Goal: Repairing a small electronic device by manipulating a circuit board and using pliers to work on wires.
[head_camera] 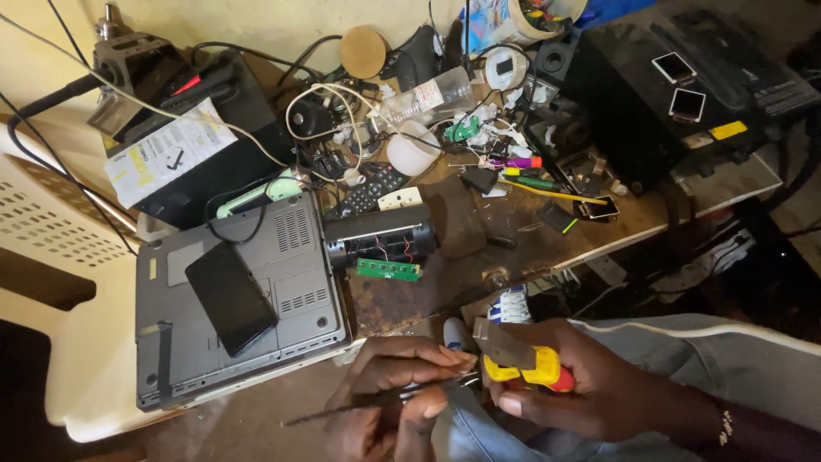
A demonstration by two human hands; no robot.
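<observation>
Hands low in frame, about 6 o'clock, over the lap in blue jeans (479,428). Right hand (590,385) has its fingers clamped on a yellow-and-red handled utility knife with a dull metal blade (522,359), blade end pointing toward 10 o'clock. Left hand (389,393) has its fingers pinched together on a thin dark wire or cable (368,406), which runs out toward 8 o'clock; its stripped end sits just beside the knife blade, and contact cannot be told.

Worn brown wooden surface (530,248) above the hands, cluttered. At 9 o'clock a grey laptop turned upside down (291,282), with a flat black rectangular phone-like slab (231,297) lying on it. At centre a black cylindrical speaker shell opened up, wires showing (380,239), with a small green circuit board (389,269) touching its lower edge. Black remote control (372,190) near 12 o'clock. Clear plastic bottle lying on its side (428,96) further up. Large black box-shaped device (676,94) at 2 o'clock, with two small white-framed screens (680,85) on top.
</observation>
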